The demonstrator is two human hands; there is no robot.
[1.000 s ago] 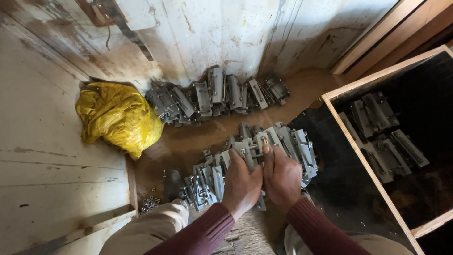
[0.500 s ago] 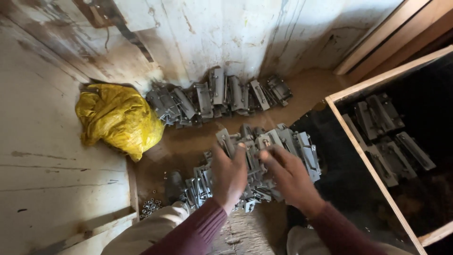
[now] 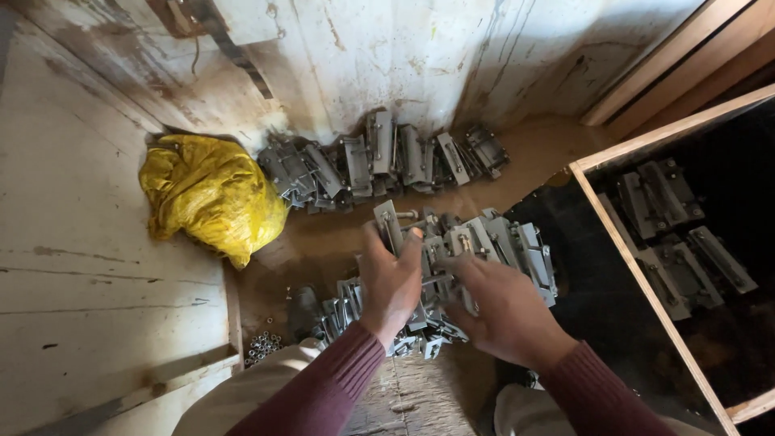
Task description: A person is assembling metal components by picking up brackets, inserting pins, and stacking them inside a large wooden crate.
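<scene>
My left hand grips a grey metal bracket by its upright plate, at the left end of a row of similar grey brackets on the brown floor. My right hand rests palm down on the brackets in the middle of that row, fingers spread and touching them. More brackets lie piled just below my left hand. Both arms wear dark red sleeves.
A second row of grey brackets leans along the white wall. A crumpled yellow bag lies at the left. A wooden-framed crate at the right holds more brackets. Small nuts lie by a wooden ledge.
My hands moved apart from the middle of the pile. The left hand rose and closed on a bracket at the row's left end; the right hand spread over the row.
</scene>
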